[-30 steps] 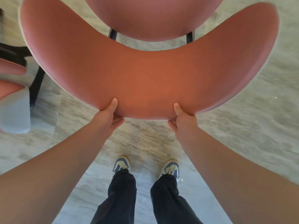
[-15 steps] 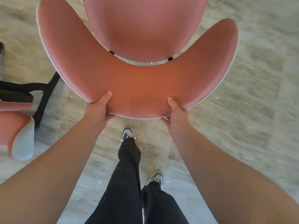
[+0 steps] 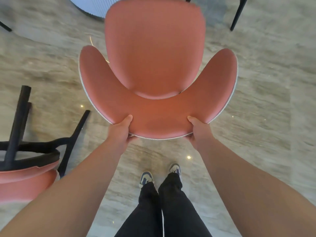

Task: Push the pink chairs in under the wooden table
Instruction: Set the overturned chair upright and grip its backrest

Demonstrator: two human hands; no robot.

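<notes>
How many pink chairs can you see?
2. One pink chair stands upright in the middle, gripped at its backrest by the left hand and right hand. Another pink chair lies tipped over at the left edge. Black legs top right may belong to more.

We are gripping the pink chair (image 3: 153,53) by its curved backrest, left hand (image 3: 120,132) and right hand (image 3: 199,132) with thumbs on top. A second pink chair (image 3: 25,185) is lying tipped over at left, black legs up.

An overturned chair (image 3: 25,168) lies left of the held chair (image 3: 153,74), a ribbed base (image 3: 92,6) beyond.
</notes>
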